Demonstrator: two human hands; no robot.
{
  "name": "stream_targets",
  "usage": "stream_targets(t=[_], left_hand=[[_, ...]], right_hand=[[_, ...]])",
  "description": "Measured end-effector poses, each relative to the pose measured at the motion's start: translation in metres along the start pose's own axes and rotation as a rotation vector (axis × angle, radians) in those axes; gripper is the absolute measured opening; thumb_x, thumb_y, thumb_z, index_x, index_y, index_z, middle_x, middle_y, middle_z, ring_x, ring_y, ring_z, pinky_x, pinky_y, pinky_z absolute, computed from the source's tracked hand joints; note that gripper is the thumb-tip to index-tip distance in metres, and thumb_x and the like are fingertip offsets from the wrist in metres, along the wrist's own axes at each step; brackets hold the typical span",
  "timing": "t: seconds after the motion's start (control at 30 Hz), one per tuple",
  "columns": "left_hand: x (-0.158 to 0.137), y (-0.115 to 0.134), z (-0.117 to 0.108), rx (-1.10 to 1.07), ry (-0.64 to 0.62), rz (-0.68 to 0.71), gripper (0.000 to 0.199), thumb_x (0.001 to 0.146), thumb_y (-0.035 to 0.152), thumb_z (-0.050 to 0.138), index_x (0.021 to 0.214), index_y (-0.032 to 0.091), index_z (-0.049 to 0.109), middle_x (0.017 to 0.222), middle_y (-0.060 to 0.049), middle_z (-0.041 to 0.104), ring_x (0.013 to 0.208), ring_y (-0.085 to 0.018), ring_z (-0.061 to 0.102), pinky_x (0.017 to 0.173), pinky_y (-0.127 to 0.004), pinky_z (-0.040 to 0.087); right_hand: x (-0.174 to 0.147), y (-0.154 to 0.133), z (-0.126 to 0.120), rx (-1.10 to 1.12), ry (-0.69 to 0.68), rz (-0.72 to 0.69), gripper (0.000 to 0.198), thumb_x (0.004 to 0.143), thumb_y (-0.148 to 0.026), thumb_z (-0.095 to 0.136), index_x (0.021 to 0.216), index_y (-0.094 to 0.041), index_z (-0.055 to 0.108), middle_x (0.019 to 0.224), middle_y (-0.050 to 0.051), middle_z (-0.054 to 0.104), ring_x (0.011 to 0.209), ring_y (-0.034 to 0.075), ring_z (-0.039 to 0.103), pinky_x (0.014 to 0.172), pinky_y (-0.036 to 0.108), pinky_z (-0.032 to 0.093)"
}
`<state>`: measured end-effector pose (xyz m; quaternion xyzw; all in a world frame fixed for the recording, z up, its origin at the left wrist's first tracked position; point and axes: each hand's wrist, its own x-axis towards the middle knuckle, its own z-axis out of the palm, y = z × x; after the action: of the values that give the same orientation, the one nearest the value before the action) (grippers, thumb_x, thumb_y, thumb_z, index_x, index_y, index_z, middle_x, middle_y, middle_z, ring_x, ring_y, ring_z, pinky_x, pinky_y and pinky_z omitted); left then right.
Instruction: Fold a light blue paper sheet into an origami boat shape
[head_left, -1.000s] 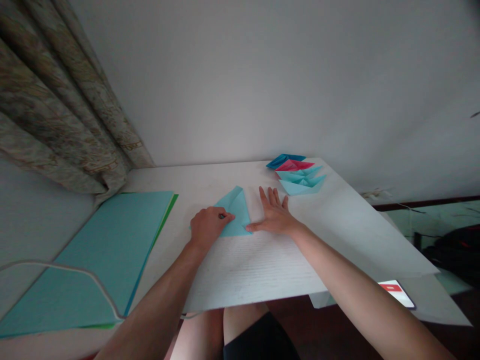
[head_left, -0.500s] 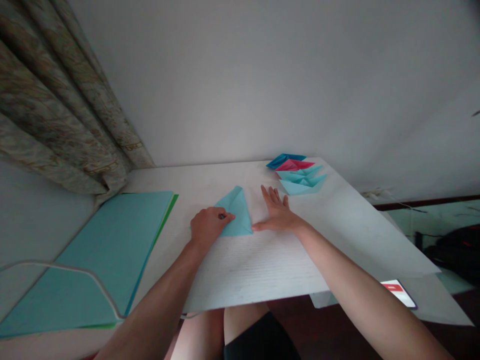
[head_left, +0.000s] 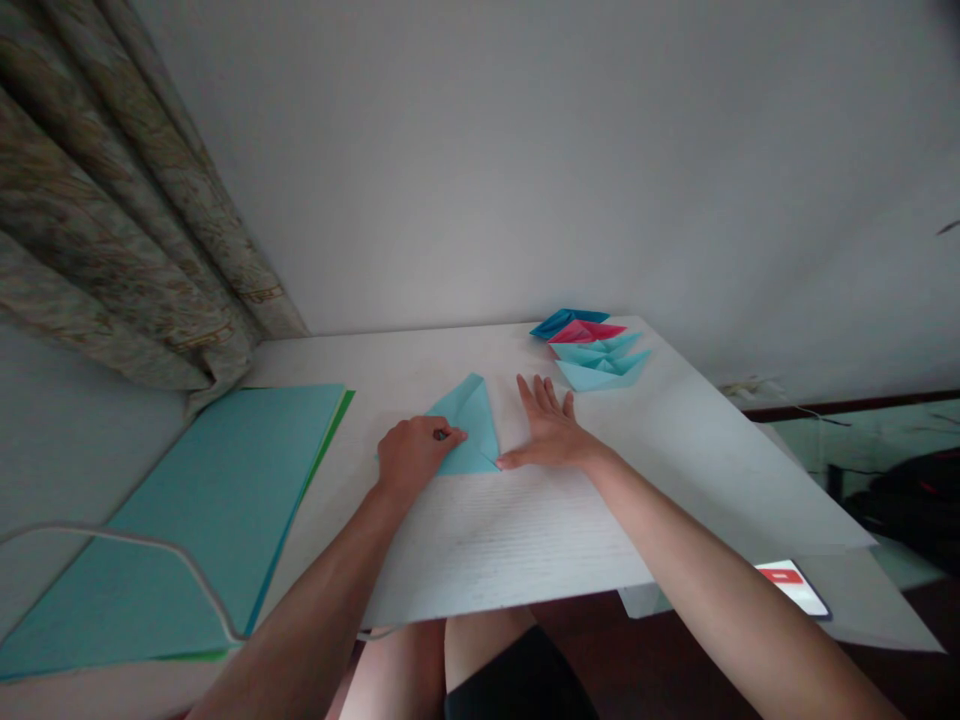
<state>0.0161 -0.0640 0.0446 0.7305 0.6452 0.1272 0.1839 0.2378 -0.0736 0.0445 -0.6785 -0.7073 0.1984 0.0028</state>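
Observation:
A folded light-blue sheet of paper (head_left: 474, 425) lies flat on the white table, its narrow top pointing away from me. My left hand (head_left: 414, 450) rests on the paper's left part with its fingers curled in and thumb pressed down. Between thumb and fingers shows a small dark spot; I cannot make out what it is. My right hand (head_left: 551, 430) lies to the right of the paper, fingers spread, its thumb tip touching the paper's lower right corner. Beyond that hand stand folded paper boats: light blue (head_left: 602, 374), pink (head_left: 587, 331) and dark blue (head_left: 568, 321).
Large light-blue and green sheets (head_left: 217, 490) are stacked at the left, with a white cable (head_left: 161, 543) across them. A patterned curtain (head_left: 142, 200) hangs behind. At the right, a phone (head_left: 799, 588) lies below the table's edge (head_left: 750, 450).
My right thumb has come in onto the paper's lower right corner, and the fingers have spread a little. The left hand stays in place on the paper. The view has shifted slightly.

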Motion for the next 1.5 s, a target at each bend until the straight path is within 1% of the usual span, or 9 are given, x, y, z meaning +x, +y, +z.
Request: stream_targets(t=[0.27,0.47,0.63,0.9,1.13,1.3,1.37,1.43,1.5], left_hand=[[-0.002,-0.001,0.003,0.009,0.020,0.011,0.026,0.082,0.054,0.059,0.081,0.033,0.075,0.080,0.002,0.073,0.076,-0.020,0.066,0.058,-0.027,0.036],[-0.004,0.001,0.004,0.017,0.019,0.017,0.026,0.081,0.054,0.060,0.086,0.033,0.074,0.083,0.002,0.074,0.079,-0.020,0.066,0.063,-0.027,0.040],[-0.006,0.004,0.004,0.035,0.006,0.012,0.032,0.079,0.057,0.062,0.091,0.030,0.073,0.082,0.001,0.073,0.083,-0.020,0.067,0.067,-0.027,0.041],[-0.004,0.002,0.005,0.019,0.001,0.037,0.032,0.080,0.058,0.061,0.090,0.030,0.072,0.081,0.001,0.072,0.081,-0.021,0.067,0.066,-0.028,0.042],[-0.006,0.004,0.005,0.019,-0.007,0.035,0.033,0.080,0.057,0.060,0.092,0.029,0.071,0.083,0.000,0.072,0.083,-0.020,0.067,0.066,-0.027,0.041],[-0.006,0.002,0.006,0.026,-0.032,0.038,0.042,0.074,0.063,0.064,0.097,0.028,0.069,0.084,0.000,0.072,0.081,-0.021,0.067,0.064,-0.027,0.041],[-0.004,-0.001,0.007,0.025,-0.026,0.079,0.042,0.074,0.061,0.065,0.098,0.028,0.070,0.082,0.000,0.071,0.081,-0.021,0.066,0.067,-0.027,0.041],[-0.002,-0.004,0.008,0.019,-0.030,0.185,0.039,0.075,0.058,0.067,0.097,0.027,0.071,0.080,0.000,0.069,0.084,-0.021,0.064,0.072,-0.028,0.041],[0.001,-0.008,0.010,0.007,-0.045,0.312,0.036,0.075,0.056,0.069,0.095,0.026,0.072,0.079,-0.001,0.067,0.088,-0.022,0.062,0.078,-0.030,0.040]], right_hand=[[0.002,-0.001,0.004,-0.031,0.020,0.008,0.142,0.052,-0.079,0.068,0.152,-0.015,-0.011,0.157,0.023,-0.013,0.143,0.038,-0.019,0.110,0.062,-0.009],[0.001,-0.006,0.004,-0.022,0.020,-0.006,0.146,0.049,-0.079,0.068,0.150,-0.017,-0.017,0.157,0.023,-0.016,0.142,0.039,-0.020,0.109,0.064,-0.010],[0.000,-0.006,0.005,-0.022,0.012,-0.044,0.152,0.043,-0.081,0.070,0.149,-0.018,-0.020,0.157,0.023,-0.016,0.141,0.041,-0.021,0.108,0.064,-0.011],[0.004,-0.008,0.006,-0.005,0.083,0.025,0.130,0.064,-0.074,0.062,0.151,-0.015,-0.015,0.157,0.025,-0.012,0.144,0.037,-0.016,0.110,0.062,-0.006],[0.004,0.000,0.001,-0.021,0.023,-0.010,0.143,0.053,-0.076,0.069,0.151,-0.015,-0.015,0.156,0.025,-0.016,0.142,0.037,-0.021,0.110,0.062,-0.008],[0.004,0.001,0.001,-0.012,0.027,-0.029,0.139,0.056,-0.076,0.067,0.151,-0.017,-0.015,0.157,0.023,-0.013,0.142,0.039,-0.020,0.109,0.064,-0.007],[0.003,0.000,-0.001,0.020,0.061,-0.094,0.133,0.059,-0.074,0.067,0.152,-0.018,-0.011,0.158,0.021,-0.012,0.143,0.038,-0.019,0.110,0.064,-0.002],[0.002,-0.001,-0.003,0.064,0.144,-0.212,0.118,0.067,-0.071,0.064,0.154,-0.021,-0.001,0.160,0.016,-0.006,0.145,0.036,-0.015,0.112,0.062,0.002],[0.001,-0.003,-0.005,0.087,0.244,-0.333,0.093,0.078,-0.064,0.058,0.152,-0.024,0.019,0.160,0.012,0.012,0.147,0.033,0.000,0.113,0.058,0.002]])
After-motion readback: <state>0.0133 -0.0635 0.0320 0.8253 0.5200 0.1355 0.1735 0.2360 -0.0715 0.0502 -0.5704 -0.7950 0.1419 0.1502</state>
